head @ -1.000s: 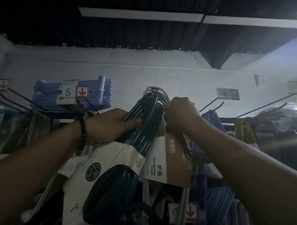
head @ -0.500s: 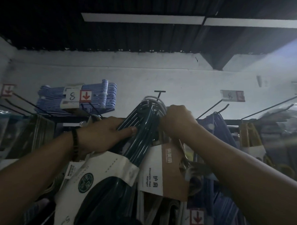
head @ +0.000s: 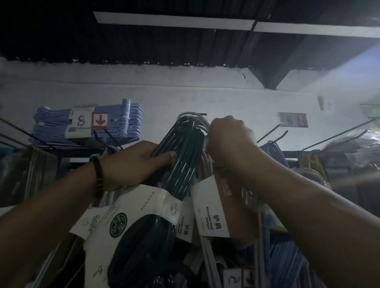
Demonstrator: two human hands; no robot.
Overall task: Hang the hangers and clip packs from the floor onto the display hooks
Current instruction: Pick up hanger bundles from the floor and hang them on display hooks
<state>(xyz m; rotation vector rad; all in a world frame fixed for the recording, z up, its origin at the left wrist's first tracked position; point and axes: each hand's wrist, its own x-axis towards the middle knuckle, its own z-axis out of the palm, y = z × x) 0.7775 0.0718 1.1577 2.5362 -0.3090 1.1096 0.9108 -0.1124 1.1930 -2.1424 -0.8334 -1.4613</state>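
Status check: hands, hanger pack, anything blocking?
Left hand grips dark hanger pack. Right hand clenched round hanger hooks at top. White-sleeved pack crowds close beside it.

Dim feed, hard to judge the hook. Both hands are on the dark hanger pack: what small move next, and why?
Probably lift the dark hanger pack and slide its hook tops onto the display hook. The left hand grips its side, the right hand curls at those tops, and the hook's tip shows just above them.
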